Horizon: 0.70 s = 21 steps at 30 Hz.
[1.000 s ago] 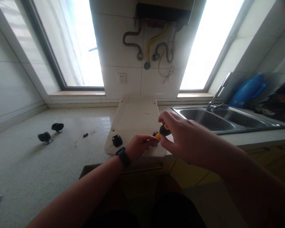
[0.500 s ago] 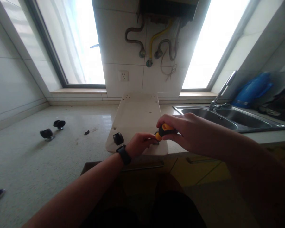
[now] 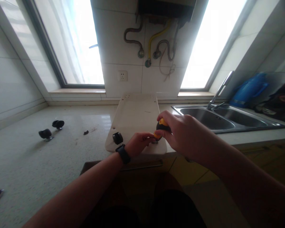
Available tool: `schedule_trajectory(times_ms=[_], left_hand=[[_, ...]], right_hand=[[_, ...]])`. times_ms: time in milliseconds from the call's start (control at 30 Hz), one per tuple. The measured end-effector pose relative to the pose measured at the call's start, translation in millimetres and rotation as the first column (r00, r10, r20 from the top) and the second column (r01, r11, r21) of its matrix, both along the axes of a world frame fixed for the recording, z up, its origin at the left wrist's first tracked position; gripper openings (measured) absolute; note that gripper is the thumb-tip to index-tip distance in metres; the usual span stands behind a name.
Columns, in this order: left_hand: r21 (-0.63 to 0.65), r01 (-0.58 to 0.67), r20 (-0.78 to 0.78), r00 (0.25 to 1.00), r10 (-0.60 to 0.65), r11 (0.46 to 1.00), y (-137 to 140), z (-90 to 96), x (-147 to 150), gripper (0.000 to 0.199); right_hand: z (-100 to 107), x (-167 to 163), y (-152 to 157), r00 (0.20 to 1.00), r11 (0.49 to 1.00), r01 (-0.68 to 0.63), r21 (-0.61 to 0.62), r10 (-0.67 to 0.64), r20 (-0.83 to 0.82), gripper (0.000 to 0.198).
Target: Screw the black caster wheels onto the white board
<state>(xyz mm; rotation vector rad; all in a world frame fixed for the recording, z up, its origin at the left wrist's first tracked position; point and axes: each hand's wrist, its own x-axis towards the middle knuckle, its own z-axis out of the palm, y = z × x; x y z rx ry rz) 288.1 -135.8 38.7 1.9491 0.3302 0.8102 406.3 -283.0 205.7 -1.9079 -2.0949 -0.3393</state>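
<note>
My right hand (image 3: 178, 128) is wrapped round the handle of a black-and-yellow screwdriver (image 3: 164, 125), which points down at the near right corner of a pale board (image 3: 137, 117). Beneath its tip a small metal plate (image 3: 155, 142) partly shows on the board. My left hand (image 3: 140, 142), with a black watch (image 3: 123, 154) on the wrist, has its fingers pinched right beside the screwdriver's yellow lower end. Whatever those fingertips hold is hidden. A black caster wheel (image 3: 117, 137) stands on the board's near left corner.
Two more black casters, one nearer (image 3: 45, 134) and one farther (image 3: 58, 124), lie on the speckled counter (image 3: 68, 167) at left. A small dark scrap (image 3: 85, 132) is close by. To the right are a double steel sink (image 3: 204, 118), a faucet (image 3: 218, 93) and a blue jug (image 3: 248, 90).
My right hand has turned slightly on the screwdriver handle, with the forearm shifting a little. The left hand stays by the tip. The whole view has drifted slightly.
</note>
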Motion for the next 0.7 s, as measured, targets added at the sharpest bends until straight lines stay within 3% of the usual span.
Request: schedule_trajectory(times_ms=[333, 467, 567, 700], left_hand=[[0.144, -0.032, 0.158, 0.987, 0.009, 0.989, 4.6, -3.7, 5.6, 0.015], [0.113, -0.074, 0.086, 0.994, 0.064, 0.991, 5.8, -4.0, 4.6, 0.033], [0.104, -0.077, 0.072, 0.995, 0.069, 0.992, 6.1, -3.0, 2.2, 0.051], [0.132, -0.067, 0.035, 0.997, 0.063, 0.989, 4.9, -1.8, 0.3, 0.074]], right_hand=[[-5.8, 5.9, 9.0, 0.994, 0.994, -0.094, 0.059, 0.097, -0.057, 0.031], [-2.6, 7.6, 7.3, 0.983, 0.987, -0.137, 0.086, 0.146, -0.11, 0.029], [4.3, 10.3, -1.7, 0.986, 0.972, -0.112, 0.205, 0.134, -0.096, 0.025], [14.6, 27.0, -9.2, 0.988, 0.918, 0.017, 0.395, 0.045, -0.148, 0.024]])
